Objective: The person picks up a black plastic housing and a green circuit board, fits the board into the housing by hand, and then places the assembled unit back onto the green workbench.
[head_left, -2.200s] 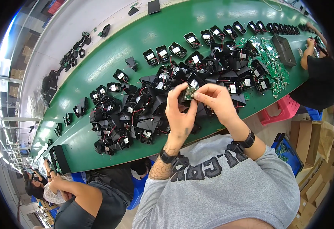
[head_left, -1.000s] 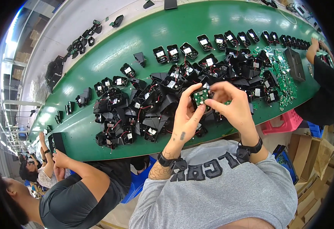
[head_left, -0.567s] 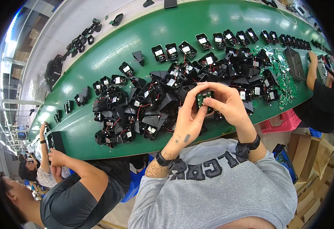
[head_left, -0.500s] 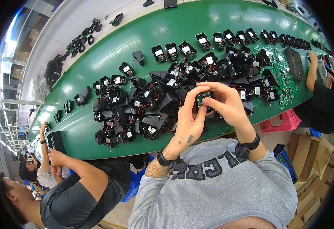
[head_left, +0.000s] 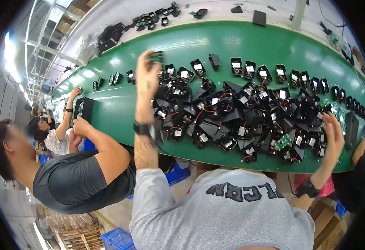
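Note:
My left hand (head_left: pixel 147 77) is raised over the far left part of the pile. Its fingers close on a small green circuit board (head_left: pixel 157 57), blurred by motion; whether a black casing sits around the board I cannot tell. At the right end of the pile, my right hand (head_left: pixel 334 135) has its fingers apart and nothing visible in them. Close to it lie loose green circuit boards (head_left: pixel 339 109). Black casings (head_left: pixel 255 116) with white parts and red wires are heaped between my hands. One green board (head_left: pixel 283 142) rests on the heap's near side.
Casings stand in a row (head_left: pixel 280 73) along the far side of the green table (head_left: pixel 182 46). A shelf (head_left: pixel 215 16) behind holds more parts. At left, a co-worker (head_left: pixel 72 175) sits beside a black box (head_left: pixel 84 109). Another person's arm (head_left: pixel 359 152) shows at the right edge.
My hands, together around the board before, have parted. The left has swung far left with the board; the right has moved right and opened. The view has turned left.

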Tool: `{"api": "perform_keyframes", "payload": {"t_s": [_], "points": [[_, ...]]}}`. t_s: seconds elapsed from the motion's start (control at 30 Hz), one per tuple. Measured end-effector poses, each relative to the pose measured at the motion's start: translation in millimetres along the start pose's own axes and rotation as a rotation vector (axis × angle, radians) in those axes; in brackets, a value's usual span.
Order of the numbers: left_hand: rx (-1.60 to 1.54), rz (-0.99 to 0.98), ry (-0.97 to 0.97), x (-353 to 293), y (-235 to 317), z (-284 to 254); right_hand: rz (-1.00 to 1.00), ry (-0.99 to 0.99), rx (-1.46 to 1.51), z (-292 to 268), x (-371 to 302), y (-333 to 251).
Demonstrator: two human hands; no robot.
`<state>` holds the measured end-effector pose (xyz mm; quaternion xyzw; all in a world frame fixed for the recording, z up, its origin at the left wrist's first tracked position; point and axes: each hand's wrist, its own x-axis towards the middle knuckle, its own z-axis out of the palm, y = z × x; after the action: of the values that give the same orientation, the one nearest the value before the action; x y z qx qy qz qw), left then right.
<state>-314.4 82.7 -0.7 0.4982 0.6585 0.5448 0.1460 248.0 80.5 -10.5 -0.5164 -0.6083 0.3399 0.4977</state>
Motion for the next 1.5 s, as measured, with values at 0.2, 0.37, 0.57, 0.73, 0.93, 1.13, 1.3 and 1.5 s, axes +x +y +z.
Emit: {"api": "perform_keyframes", "payload": {"t_s": [0.2,0.37,0.57,0.73,0.93,1.13,1.3,1.5], "points": [[0.581,-0.210,0.198,67,-169,-113,0.127,0.208,-0.124,-127,-5,68],[0.598,-0.102,-0.023,66,-178,-60,0.234,0.275,-0.037,-151,-25,76],[0.617,-0.024,0.211,81,-168,-64,0.316,0.286,-0.129,-170,-41,76],[0.801,-0.233,0.704,98,-247,-159,0.321,0.318,-0.086,-202,-42,89],[0.638,-0.358,0.043,108,-291,-165,0.357,0.346,-0.130,-221,-46,91],[-0.094,-0.349,-0.043,92,-322,-212,0.261,0.341,-0.066,-186,-38,76],[-0.695,-0.295,-0.213,67,-301,-270,0.143,0.422,-0.546,-134,-21,62],[-0.870,-0.283,-0.044,24,-73,-150,0.134,0.369,-0.757,-128,-2,89]]}}
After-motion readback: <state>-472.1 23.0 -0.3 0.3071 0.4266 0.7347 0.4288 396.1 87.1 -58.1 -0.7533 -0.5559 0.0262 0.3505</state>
